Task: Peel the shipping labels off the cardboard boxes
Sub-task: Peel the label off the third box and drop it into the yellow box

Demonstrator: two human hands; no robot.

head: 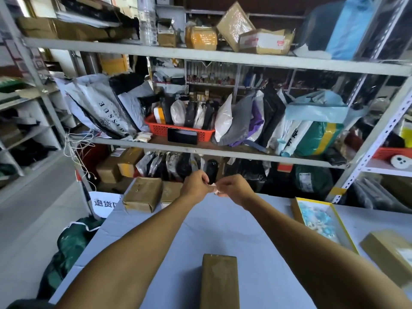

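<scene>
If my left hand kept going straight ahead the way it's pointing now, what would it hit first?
Probably the bagged parcels on the low shelf behind the table. The left hand reaches forward past the table's far edge, pinching a crumpled label scrap with the right hand. Depth is unclear.

Both bare arms stretch forward, raised | left hand and right hand meet at the fingertips, almost touching | fingers of each curled, pinching a small crumpled scrap between them
</scene>
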